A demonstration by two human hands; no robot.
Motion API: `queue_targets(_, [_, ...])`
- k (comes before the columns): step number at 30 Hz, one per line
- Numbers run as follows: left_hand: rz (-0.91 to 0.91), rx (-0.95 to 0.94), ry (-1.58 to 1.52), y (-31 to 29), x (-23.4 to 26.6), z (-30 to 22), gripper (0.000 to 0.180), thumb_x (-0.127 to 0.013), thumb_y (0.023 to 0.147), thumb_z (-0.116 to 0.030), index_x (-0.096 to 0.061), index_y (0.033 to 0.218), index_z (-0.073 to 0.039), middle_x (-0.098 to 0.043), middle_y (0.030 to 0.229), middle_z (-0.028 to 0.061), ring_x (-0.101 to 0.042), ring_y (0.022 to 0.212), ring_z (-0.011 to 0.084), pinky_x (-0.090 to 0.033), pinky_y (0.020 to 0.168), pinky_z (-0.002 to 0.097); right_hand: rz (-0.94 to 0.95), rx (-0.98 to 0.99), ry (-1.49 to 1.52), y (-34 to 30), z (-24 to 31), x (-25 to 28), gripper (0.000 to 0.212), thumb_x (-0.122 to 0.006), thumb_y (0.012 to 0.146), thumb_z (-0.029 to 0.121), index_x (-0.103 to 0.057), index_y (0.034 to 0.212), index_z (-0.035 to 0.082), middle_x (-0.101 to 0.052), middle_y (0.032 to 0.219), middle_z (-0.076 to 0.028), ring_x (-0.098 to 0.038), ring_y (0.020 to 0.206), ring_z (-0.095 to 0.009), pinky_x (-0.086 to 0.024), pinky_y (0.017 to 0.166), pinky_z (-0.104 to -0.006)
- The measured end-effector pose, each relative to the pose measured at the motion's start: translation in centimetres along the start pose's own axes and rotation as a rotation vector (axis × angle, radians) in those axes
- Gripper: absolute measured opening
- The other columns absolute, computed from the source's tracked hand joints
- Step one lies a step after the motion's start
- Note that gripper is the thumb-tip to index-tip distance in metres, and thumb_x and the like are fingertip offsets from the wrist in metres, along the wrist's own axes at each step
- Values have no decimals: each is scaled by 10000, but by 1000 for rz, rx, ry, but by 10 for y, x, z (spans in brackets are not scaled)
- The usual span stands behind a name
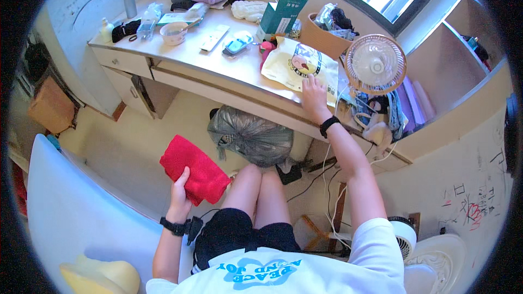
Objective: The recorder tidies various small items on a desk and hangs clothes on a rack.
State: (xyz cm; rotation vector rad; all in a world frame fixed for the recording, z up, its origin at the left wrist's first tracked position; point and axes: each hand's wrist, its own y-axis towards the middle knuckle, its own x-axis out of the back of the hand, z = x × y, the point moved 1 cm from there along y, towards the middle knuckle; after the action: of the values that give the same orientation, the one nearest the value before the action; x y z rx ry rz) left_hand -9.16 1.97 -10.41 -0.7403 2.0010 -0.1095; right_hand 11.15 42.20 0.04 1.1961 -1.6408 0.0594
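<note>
My left hand [178, 196] is closed on a folded red cloth [195, 170] and holds it above the floor, left of my knees. The thumb lies across its near side. My right hand [316, 98] reaches over the desk and grips the near edge of a pale yellow plastic bag [283, 62] with a round cartoon print. Its fingers rest bent on the bag, and the thumb is partly hidden. Beside the bag are a pink-red item [266, 49] and a blue-and-white packet [237, 43].
On the desk [210, 71] stand a bowl [174, 32], a green box [286, 13], a cardboard box [321, 38] and a round fan-like object with a clear front [376, 64]. Cables hang down at the right. A grey trash bag [253, 136] sits under the desk.
</note>
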Motion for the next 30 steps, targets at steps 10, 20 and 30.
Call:
queue_targets(10, [-79,-45,4,-20,16,-11,436,-557,895,-286,-445,1240,-45,-554,1181,111,-552,1060,245,-449,912,407,31,-86,14,43,-47,5,150,-497,790,85,-585,898,31,-610,850,-122,-624,770,-268,-515,628,-368])
queue_targets(20, [-48,-89,-3,-28,16,-8,402,-553,901,-209,-439,1256,-59,-548,1191,103,-550,1062,237,-462,897,401,-169,-232,78,97,-97,39,107,-468,823,54,-523,883,-14,-613,848,-192,-642,751,-337,-528,641,-405])
queue_targets(30, [-19,-118,40,-31,-12,-23,378,-556,898,-182,-462,1238,-48,-554,1183,91,-560,1036,212,-465,883,369,-88,-310,124,128,-122,22,238,-473,830,198,-609,789,8,-630,830,-222,-623,803,-374,-479,720,-500])
